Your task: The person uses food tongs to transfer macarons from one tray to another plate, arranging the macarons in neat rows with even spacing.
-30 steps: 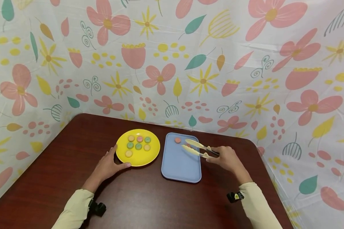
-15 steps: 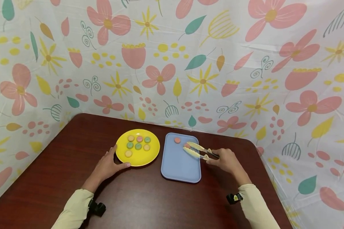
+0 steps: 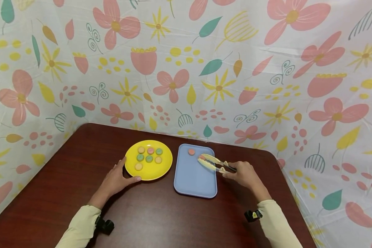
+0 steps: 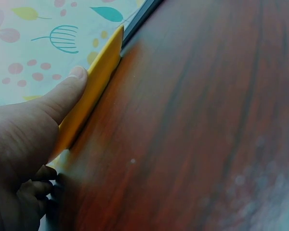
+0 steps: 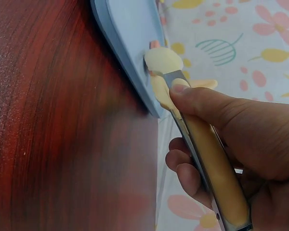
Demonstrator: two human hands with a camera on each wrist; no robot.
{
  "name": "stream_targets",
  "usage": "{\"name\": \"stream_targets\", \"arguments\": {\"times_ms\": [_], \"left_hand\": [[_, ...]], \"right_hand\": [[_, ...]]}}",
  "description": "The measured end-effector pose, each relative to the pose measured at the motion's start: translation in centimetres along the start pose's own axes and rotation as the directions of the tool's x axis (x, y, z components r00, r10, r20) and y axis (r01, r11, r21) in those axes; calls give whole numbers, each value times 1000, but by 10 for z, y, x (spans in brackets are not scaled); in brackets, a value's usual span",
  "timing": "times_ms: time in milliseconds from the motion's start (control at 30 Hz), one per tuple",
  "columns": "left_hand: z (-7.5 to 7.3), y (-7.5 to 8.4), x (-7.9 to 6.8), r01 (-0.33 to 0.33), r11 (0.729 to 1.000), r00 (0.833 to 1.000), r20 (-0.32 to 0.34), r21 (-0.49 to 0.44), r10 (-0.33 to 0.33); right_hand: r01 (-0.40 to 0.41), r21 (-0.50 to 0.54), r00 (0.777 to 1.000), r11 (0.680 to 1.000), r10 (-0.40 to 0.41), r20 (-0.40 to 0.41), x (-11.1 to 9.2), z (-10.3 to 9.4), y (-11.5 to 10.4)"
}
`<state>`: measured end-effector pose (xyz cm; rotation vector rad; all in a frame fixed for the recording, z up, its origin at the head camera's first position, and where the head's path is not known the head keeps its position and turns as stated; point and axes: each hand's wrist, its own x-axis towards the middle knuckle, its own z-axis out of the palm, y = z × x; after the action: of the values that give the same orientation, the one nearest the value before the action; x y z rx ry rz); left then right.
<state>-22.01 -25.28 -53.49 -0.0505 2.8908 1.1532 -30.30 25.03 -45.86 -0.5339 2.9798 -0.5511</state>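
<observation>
My left hand (image 3: pixel 116 177) holds the yellow plate (image 3: pixel 155 172) by its left side, thumb along the front rim and fingers around the left edge. Seen from the left wrist, the thumb lies against the plate's rim (image 4: pixel 94 91). Several macarons in cream, green and pink sit on that plate, one a cream macaron (image 3: pixel 138 166) nearest the front. My right hand (image 3: pixel 243 174) grips cream-tipped tongs (image 3: pixel 212 164) over the blue tray (image 3: pixel 193 182). Between the tong tips is a pinkish-orange macaron (image 3: pixel 202 157), partly hidden. A second such macaron (image 3: pixel 191 152) lies near the tray's back edge.
Plate and tray stand side by side with a narrow gap on a dark brown table (image 3: pixel 161 220). Behind and at both sides hangs a white flowered cloth (image 3: pixel 186 69), close to the table's back edge. Each forearm wears a black wrist camera (image 3: pixel 104 225).
The tongs have drawn closer together and their tips have come around the right-hand macaron on the tray. The left hand and the plate have stayed in place.
</observation>
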Motion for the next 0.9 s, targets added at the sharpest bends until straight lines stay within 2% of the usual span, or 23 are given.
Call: {"name": "stream_targets", "arguments": {"times_ms": [367,900], "left_hand": [[0,1,-1,5,1000,1000,4,-10,-5],[-1,1,-1,-2,1000,1000,-5,-17,2]], "right_hand": [[33,19,999,999,-33,-18,-6,-7,-26],[119,61,993,991,-117,-32,4,-1,-59]]}}
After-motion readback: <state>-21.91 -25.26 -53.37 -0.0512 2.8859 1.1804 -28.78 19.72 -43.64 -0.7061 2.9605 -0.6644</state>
